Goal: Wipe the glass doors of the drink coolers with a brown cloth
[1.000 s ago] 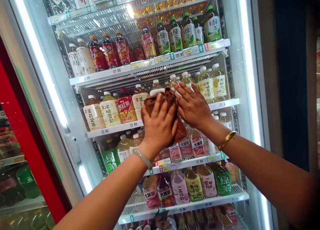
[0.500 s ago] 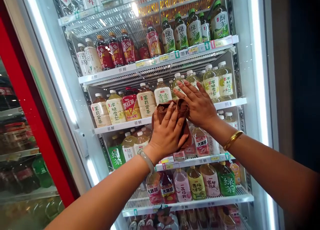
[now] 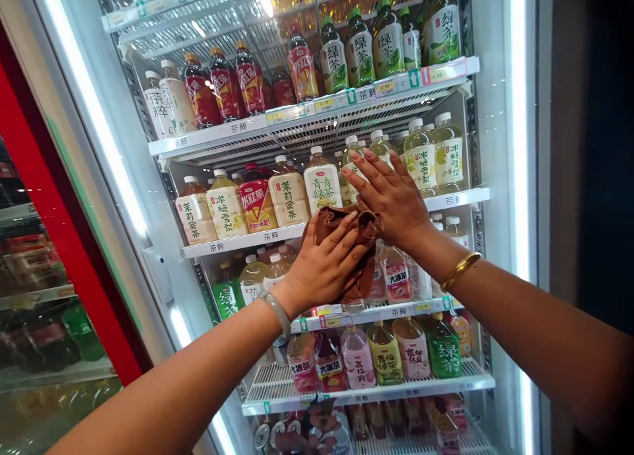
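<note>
A brown cloth (image 3: pixel 365 270) is pressed against the glass door of a lit drinks cooler. My left hand (image 3: pixel 327 260) lies over the cloth with its fingers stretched up and to the right, holding it to the glass. A grey bangle (image 3: pixel 276 313) is on that wrist. Just right of the cloth, my right hand (image 3: pixel 389 194) rests flat on the pane, fingers apart and pointing up left. Its thumb side is beside the bunched cloth edge, and whether it touches is hard to tell. A gold bangle (image 3: pixel 461 271) circles the right wrist.
Behind the glass, shelves (image 3: pixel 317 114) hold rows of bottles, among them green tea bottles (image 3: pixel 389 45) and red-labelled bottles (image 3: pixel 251 78). A red frame (image 3: pixel 64 237) stands on the left, beside another cooler with drinks. Light strips (image 3: pixel 520 111) run down both sides.
My left hand has turned slightly, its fingers now pointing more to the right across the cloth. The right hand stays on the glass. The view has shifted a little.
</note>
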### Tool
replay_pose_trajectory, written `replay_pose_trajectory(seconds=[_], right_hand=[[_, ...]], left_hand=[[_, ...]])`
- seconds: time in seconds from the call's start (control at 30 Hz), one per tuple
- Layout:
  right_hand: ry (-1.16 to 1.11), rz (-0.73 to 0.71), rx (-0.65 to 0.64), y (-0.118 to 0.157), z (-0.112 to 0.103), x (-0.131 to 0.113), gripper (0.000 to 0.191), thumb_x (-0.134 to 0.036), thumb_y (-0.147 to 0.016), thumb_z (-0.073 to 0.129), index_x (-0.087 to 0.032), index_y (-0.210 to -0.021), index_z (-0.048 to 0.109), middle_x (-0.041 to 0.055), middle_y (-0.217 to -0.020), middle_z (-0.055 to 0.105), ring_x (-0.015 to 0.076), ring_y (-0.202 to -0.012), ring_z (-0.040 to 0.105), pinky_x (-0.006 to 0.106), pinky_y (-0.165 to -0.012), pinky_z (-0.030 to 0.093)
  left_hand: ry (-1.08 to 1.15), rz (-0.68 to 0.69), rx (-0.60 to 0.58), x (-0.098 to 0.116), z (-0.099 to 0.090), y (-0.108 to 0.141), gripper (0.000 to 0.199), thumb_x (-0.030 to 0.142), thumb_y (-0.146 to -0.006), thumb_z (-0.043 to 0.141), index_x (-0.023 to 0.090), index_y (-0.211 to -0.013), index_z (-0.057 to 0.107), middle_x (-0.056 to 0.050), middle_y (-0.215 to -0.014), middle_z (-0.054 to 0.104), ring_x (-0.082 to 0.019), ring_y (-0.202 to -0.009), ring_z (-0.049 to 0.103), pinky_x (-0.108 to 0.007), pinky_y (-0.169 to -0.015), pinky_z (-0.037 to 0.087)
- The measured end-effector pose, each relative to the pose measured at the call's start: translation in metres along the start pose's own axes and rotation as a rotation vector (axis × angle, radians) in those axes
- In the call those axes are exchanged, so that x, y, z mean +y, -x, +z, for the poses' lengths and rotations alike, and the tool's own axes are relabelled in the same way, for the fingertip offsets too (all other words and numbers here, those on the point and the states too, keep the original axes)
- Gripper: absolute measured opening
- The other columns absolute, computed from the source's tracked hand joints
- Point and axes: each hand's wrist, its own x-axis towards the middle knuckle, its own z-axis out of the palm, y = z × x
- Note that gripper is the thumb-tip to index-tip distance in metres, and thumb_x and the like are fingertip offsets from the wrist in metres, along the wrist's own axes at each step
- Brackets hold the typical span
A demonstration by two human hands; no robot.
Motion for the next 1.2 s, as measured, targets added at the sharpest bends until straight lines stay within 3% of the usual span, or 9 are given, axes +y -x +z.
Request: replay_pose_trajectory(seconds=[0.23,0.3,0.4,0.5,0.63,0.73,0.87,1.0,1.2], right_hand=[[-0.023,0.023,0.039,-0.001,0.003,-0.001,0.063,-0.029,-0.106,0.041,-0.038,-0.165,0.023,-0.0040,-0.172,0.028,0.0217,-0.161,0.024,0.055,-0.135,0.014],[-0.013,0.013,0.050,0.000,0.004,0.000,0.062,-0.030,-0.106,0.040,-0.036,-0.165,0.023,-0.0023,-0.171,0.030,0.0217,-0.160,0.025,0.055,-0.135,0.015],[-0.014,-0.010,0.058,0.002,0.004,0.002,0.066,-0.028,-0.105,0.041,-0.035,-0.166,0.018,-0.0011,-0.172,0.028,0.0219,-0.161,0.024,0.054,-0.135,0.016],[-0.020,-0.020,0.057,0.002,0.004,0.002,0.069,-0.025,-0.104,0.043,-0.038,-0.166,0.017,-0.0026,-0.173,0.025,0.0227,-0.161,0.024,0.056,-0.134,0.016],[-0.018,0.004,0.066,0.000,0.002,-0.002,0.064,-0.027,-0.104,0.045,-0.036,-0.164,0.027,-0.0015,-0.171,0.030,0.0237,-0.160,0.027,0.058,-0.134,0.017],[0.009,0.002,0.074,0.000,0.002,-0.003,0.056,-0.029,-0.105,0.045,-0.031,-0.160,0.038,0.0017,-0.170,0.033,0.0233,-0.159,0.028,0.056,-0.134,0.018],[-0.005,-0.016,0.073,0.001,0.002,-0.002,0.060,-0.028,-0.103,0.046,-0.028,-0.162,0.035,0.0016,-0.170,0.032,0.0237,-0.159,0.028,0.057,-0.134,0.019],[-0.029,-0.001,0.071,0.001,0.002,-0.001,0.063,-0.026,-0.103,0.045,-0.032,-0.163,0.029,-0.0011,-0.171,0.031,0.0238,-0.159,0.028,0.058,-0.133,0.018],[-0.064,0.021,0.087,0.001,0.004,-0.003,0.059,-0.025,-0.102,0.049,-0.035,-0.159,0.039,-0.0023,-0.170,0.031,0.0247,-0.158,0.030,0.052,-0.136,0.013]], left_hand=[[-0.080,-0.597,0.149,-0.038,-0.017,-0.033,0.064,0.036,-0.100,0.050,0.023,-0.162,0.036,-0.014,-0.171,0.031,-0.032,-0.163,0.015,-0.063,-0.131,-0.006],[-0.086,-0.563,0.153,-0.018,-0.007,-0.034,0.062,0.037,-0.101,0.050,0.021,-0.159,0.040,-0.016,-0.170,0.035,-0.033,-0.163,0.014,-0.065,-0.130,-0.007],[-0.053,-0.218,0.095,0.004,0.007,-0.016,0.054,0.038,-0.100,0.052,0.019,-0.151,0.052,-0.018,-0.161,0.048,-0.033,-0.162,0.017,-0.068,-0.129,-0.003],[-0.026,-0.040,0.028,-0.013,0.001,0.001,0.048,0.031,-0.100,0.052,0.025,-0.147,0.055,-0.012,-0.156,0.056,-0.028,-0.161,0.023,-0.066,-0.131,0.001],[-0.066,-0.383,0.062,-0.050,-0.023,-0.012,0.055,0.035,-0.101,0.049,0.027,-0.155,0.047,-0.011,-0.165,0.044,-0.028,-0.162,0.022,-0.062,-0.132,0.002],[-0.103,-0.681,0.153,-0.038,-0.021,-0.032,0.063,0.045,-0.099,0.052,0.022,-0.157,0.044,-0.015,-0.170,0.034,-0.035,-0.163,0.016,-0.068,-0.129,-0.004],[-0.090,-0.462,0.070,0.001,-0.004,-0.031,0.066,0.057,-0.097,0.052,0.020,-0.152,0.049,-0.019,-0.168,0.037,-0.037,-0.163,0.011,-0.072,-0.127,-0.006],[-0.069,-0.160,-0.024,-0.019,-0.015,-0.003,0.053,0.046,-0.100,0.051,0.025,-0.149,0.054,-0.013,-0.162,0.048,-0.032,-0.163,0.017,-0.069,-0.129,-0.004],[-0.117,-0.626,0.150,-0.058,-0.029,-0.013,0.060,0.042,-0.098,0.054,0.026,-0.156,0.047,-0.011,-0.168,0.040,-0.032,-0.162,0.021,-0.063,-0.131,0.002]])
